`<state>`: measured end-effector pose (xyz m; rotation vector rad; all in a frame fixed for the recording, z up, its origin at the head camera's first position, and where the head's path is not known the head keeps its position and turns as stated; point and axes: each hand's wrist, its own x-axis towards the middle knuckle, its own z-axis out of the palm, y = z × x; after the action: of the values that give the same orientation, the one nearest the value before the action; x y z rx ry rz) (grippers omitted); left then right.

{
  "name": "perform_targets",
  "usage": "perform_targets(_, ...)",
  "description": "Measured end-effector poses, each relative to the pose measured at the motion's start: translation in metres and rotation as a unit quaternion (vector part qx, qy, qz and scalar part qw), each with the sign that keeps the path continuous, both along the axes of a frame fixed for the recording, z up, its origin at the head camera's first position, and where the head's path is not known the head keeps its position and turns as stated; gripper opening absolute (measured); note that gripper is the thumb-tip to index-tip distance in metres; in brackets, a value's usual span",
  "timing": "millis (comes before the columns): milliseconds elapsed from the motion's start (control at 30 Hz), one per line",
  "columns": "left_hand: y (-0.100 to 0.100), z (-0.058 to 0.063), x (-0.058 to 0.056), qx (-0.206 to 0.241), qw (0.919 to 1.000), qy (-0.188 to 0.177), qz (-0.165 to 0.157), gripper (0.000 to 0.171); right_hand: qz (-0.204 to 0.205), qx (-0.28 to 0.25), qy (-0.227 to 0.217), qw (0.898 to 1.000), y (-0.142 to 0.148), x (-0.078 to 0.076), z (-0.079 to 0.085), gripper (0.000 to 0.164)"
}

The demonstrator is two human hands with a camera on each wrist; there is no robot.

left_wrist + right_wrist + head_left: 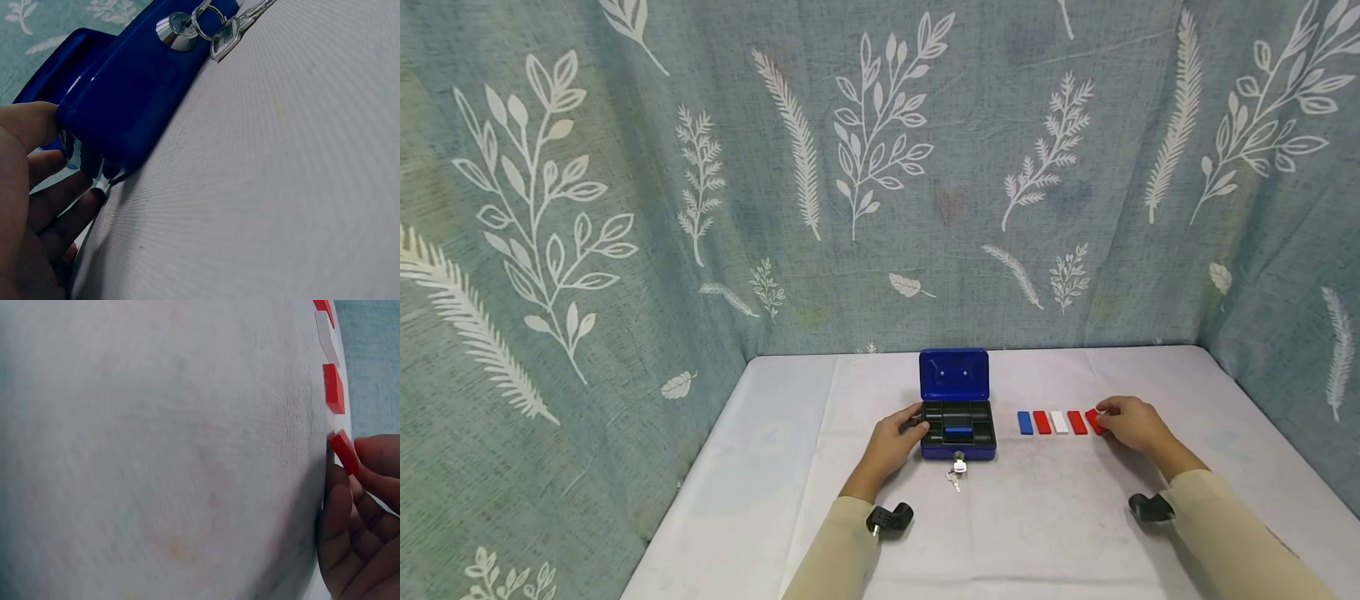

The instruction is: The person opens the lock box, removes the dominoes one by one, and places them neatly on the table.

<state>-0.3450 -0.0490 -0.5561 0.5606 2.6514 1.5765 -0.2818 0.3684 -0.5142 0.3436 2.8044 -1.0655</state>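
A blue metal cash box (958, 452) stands with its lid (954, 375) raised, showing a black compartment tray (977, 412). In a front compartment lies a blue block (957, 431). My left hand (891, 446) rests at the box's left side, thumb at the upper edge and fingers extended along the wall, as the left wrist view (50, 194) shows. To the right, my right hand (1135, 423) pinches the last red block (345, 452) of a row. That block is tilted compared with its neighbour, a red block (334, 389).
The row also has a blue block (1025, 423), a red block (1042, 422), a white block (1059, 422) and another red block (1077, 422). Keys (955, 477) hang from the front lock (959, 457). A patterned curtain (865, 250) surrounds the white table (1037, 533).
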Motion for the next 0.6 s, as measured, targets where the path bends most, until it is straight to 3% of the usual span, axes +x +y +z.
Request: perform_targets(600, -0.0004, 0.002, 0.0018, -0.008, 1.0, -0.005, 0.002, 0.047, -0.022, 0.035, -0.005, 0.999, -0.0038, 0.0002, 0.0007, 0.042)
